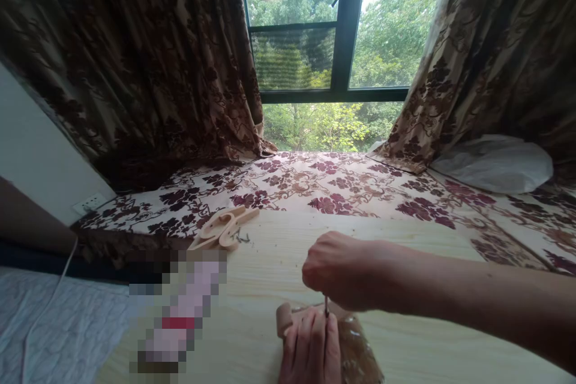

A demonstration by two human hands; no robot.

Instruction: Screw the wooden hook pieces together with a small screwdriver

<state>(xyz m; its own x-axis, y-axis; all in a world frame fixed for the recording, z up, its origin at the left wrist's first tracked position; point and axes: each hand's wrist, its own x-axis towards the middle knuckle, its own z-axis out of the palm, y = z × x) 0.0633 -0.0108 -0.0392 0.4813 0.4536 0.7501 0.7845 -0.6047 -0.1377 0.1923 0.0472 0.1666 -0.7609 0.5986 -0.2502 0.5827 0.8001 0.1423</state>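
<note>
Tabletop: light wood grain [252,324], pushed right up against the window seat, some tiny crumbs or bits scattered on it.
Right hand: comes in from the right as a fist [330,270], fingers curled shut around the top of a thin metal tool [326,306]. Handle's hidden in there, so only the shaft shows, pointing down by the left fingers.
Left hand: down at the bottom edge [310,348], fingers stretched out side by side over the wooden piece [283,319]. Can't tell if the thumb is clamping anything.
Wooden piece: near edge of the table, mostly under the left hand, rounded end poking out on the left.
Brown bundle: shiny, looks plastic-wrapped [362,348], just right of the left hand.
Spare parts: curved wooden pieces [225,228] at the far left corner, little pile of screws [243,239] right beside them.
Blurry spot: pixelated patch [180,318] on the left side, no clue what's under it.
Window seat: floral cover [292,186], white plastic bag [495,165] over on the right.
</note>
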